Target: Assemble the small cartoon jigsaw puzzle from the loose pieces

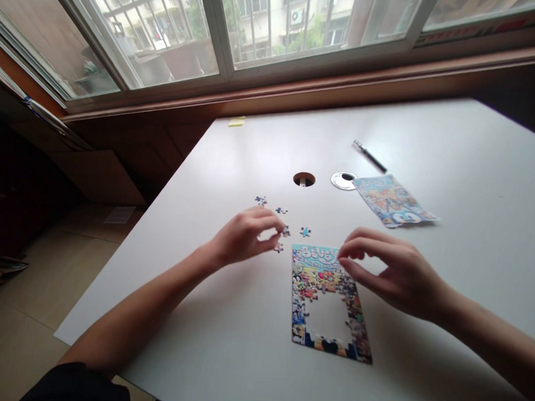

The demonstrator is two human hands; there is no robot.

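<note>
My left hand [252, 237] hovers at the loose jigsaw pieces, its fingers curled and a gap showing between index finger and thumb. One dark piece [286, 230] lies right at its fingertips; a blue piece [305, 232] is farther right. My right hand [393, 270] is above the upper right of a partly assembled jigsaw puzzle [299, 276], thumb and index tips drawn together. Whatever may be between those tips is too small to make out. The puzzle has a colourful border and lettering at its top, with a bare white gap in its middle and lower part.
A crumpled picture sheet [393, 200] lies behind my right hand, near a black pen [370, 156]. A round cable hole [304, 179] and a silver ring cover [343, 181] are in the white table [221, 332]. A yellow sticky note [237, 122] is at the far edge, below the window.
</note>
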